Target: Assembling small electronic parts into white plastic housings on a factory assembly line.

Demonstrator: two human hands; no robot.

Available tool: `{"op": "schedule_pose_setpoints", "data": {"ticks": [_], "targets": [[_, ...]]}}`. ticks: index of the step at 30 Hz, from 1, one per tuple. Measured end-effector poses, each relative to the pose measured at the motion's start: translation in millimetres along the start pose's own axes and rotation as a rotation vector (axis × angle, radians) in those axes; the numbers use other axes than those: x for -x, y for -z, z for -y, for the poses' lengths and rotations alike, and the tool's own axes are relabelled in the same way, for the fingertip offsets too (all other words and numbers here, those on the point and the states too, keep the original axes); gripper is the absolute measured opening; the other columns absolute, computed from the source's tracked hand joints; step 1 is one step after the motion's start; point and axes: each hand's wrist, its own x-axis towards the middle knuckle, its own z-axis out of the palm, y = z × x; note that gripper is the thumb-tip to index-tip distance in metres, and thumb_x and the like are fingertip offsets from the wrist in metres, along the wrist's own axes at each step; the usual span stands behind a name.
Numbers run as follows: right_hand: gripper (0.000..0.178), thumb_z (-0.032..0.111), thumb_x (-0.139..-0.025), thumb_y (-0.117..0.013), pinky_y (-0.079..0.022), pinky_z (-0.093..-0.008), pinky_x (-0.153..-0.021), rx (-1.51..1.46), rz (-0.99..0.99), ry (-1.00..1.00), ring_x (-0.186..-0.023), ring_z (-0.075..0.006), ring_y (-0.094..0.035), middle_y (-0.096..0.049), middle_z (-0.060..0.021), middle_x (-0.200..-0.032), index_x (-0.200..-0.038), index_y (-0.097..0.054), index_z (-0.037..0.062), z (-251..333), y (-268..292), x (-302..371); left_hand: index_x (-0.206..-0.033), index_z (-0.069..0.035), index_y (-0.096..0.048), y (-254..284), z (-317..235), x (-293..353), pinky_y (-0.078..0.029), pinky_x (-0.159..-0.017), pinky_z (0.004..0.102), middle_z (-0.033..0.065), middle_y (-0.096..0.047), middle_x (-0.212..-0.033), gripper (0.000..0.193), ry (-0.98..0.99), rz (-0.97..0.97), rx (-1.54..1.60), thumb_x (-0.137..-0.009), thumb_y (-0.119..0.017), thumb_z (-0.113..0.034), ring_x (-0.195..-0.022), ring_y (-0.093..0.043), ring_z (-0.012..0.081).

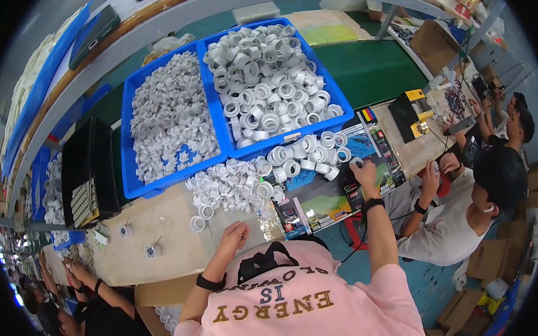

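My right hand [364, 173] reaches forward to the right end of a loose heap of white plastic rings [305, 154], fingertips closed on one white ring [356, 161]. My left hand [233, 234] rests near the bench's front edge with its fingers bunched together, just below a loose pile of small white toothed pieces [227, 185]. Whether it holds one is hidden by the fingers. Both wrists carry black bands. Two single rings [200, 219] lie left of my left hand.
Two blue bins stand behind the piles: one holds small toothed pieces [129, 175], the other white rings [336, 94]. A black tray [90, 171] stands at left, two small spindles [126, 229] nearby. Colourful printed sheets [331, 198], a yellow-black device [415, 114], and seated people on the right [466, 218] and left [94, 311].
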Motion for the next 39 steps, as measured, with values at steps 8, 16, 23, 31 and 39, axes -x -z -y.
{"op": "schedule_pose_setpoints", "data": {"ticks": [8, 16, 23, 31, 39], "targets": [[0.045, 0.012, -0.078, -0.062, -0.049, -0.0301, -0.077, -1.64, 0.834, 0.159, -0.096, -0.0171, -0.056, -0.057, -0.0091, -0.107, -0.117, -0.046, -0.0035, 98, 90, 161, -0.111, 0.005, -0.051, -61, -59, 33, -0.048, -0.084, 0.0358, 0.0118, -0.059, -0.09, 0.031, 0.068, 0.25, 0.405, -0.094, -0.043, -0.02, -0.089, -0.06, 0.024], [0.06, 0.001, -0.074, -0.068, -0.047, -0.0253, -0.074, -1.336, 0.801, 0.471, -0.087, -0.014, -0.057, -0.056, -0.0117, -0.104, -0.127, -0.04, -0.0044, 150, 97, 240, -0.125, -0.001, -0.043, -74, -71, 45, -0.041, -0.095, 0.0388, 0.0124, -0.045, -0.125, 0.04, 0.055, 0.29, 0.412, -0.093, -0.042, -0.025, -0.114, -0.047, 0.024], [0.06, 0.004, -0.072, -0.07, -0.049, -0.025, -0.07, -1.217, 0.793, 0.566, -0.083, -0.0142, -0.057, -0.057, -0.0121, -0.101, -0.124, -0.043, -0.004, 162, 107, 243, -0.124, 0.001, -0.044, -67, -69, 51, -0.044, -0.093, 0.036, 0.0135, -0.05, -0.12, 0.041, 0.027, 0.319, 0.468, -0.093, -0.042, -0.027, -0.107, -0.053, 0.0232], [0.062, 0.01, -0.07, -0.072, -0.049, -0.0301, -0.07, -0.857, 0.675, 0.752, -0.081, -0.0229, -0.061, -0.056, -0.0193, -0.105, -0.122, -0.043, -0.0059, 168, 132, 247, -0.12, 0.0, -0.046, -74, -68, 64, -0.045, -0.091, 0.037, 0.0135, -0.053, -0.116, 0.048, 0.087, 0.24, 0.546, -0.094, -0.036, -0.039, -0.104, -0.055, 0.0242], [0.058, 0.018, -0.068, -0.074, -0.049, -0.0355, -0.068, -0.637, 0.664, 0.937, -0.078, -0.0318, -0.061, -0.056, -0.0205, -0.101, -0.115, -0.048, -0.0042, 188, 137, 241, -0.111, -0.007, -0.052, -68, -56, 65, -0.049, -0.068, 0.0312, 0.0076, -0.06, -0.099, 0.041, 0.193, 0.137, 0.485, -0.091, -0.039, -0.041, -0.087, -0.06, 0.0173]]}}
